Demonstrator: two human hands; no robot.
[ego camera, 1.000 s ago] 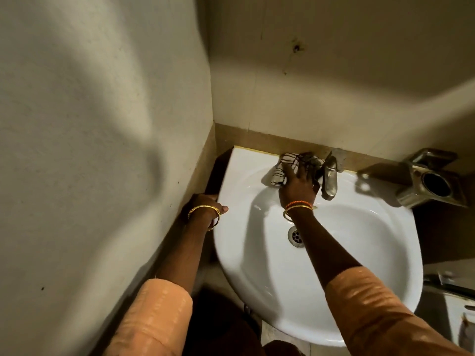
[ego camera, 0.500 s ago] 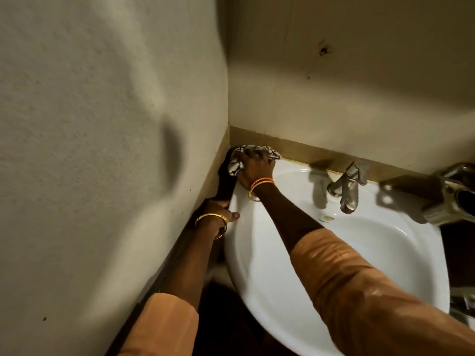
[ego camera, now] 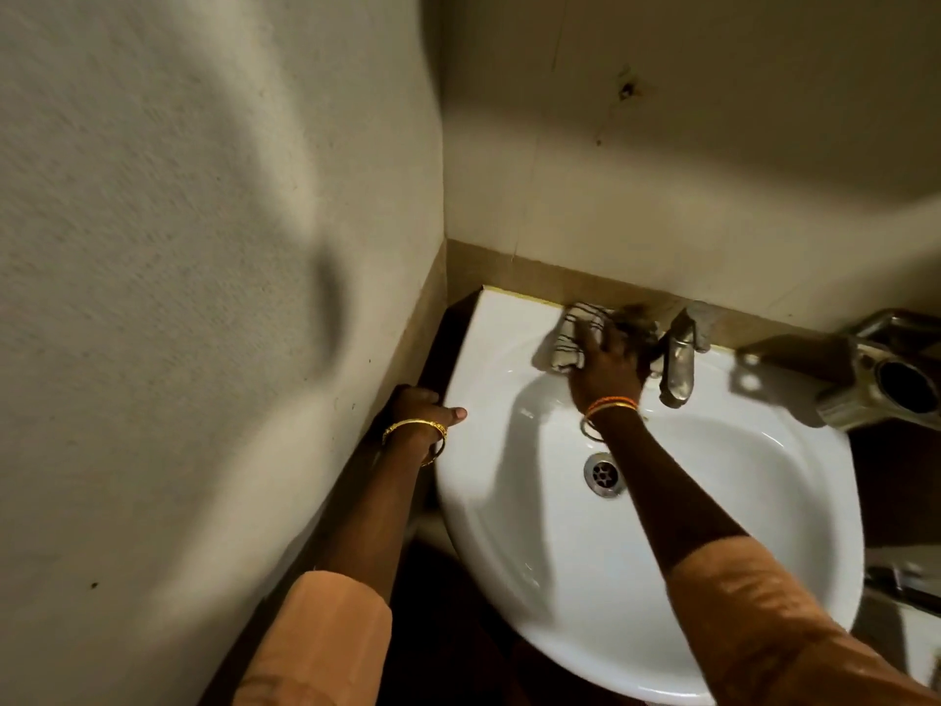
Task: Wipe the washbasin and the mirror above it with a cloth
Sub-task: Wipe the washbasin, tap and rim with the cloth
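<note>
A white washbasin is fixed in the wall corner, with a metal drain in its bowl. My right hand presses a bunched white cloth with dark stripes on the basin's back ledge, just left of the metal tap. The fingers over the cloth are blurred. My left hand grips the basin's left rim, its thumb on top and fingers hidden below the edge. No mirror is in view.
A plain wall stands close on the left and another behind the basin. A metal holder is mounted at the right beside the basin. Another fixture shows partly at the lower right edge.
My right hand has slid the cloth along the back ledge from the basin's far left corner rightward to beside the tap. My left hand has stayed on the left rim.
</note>
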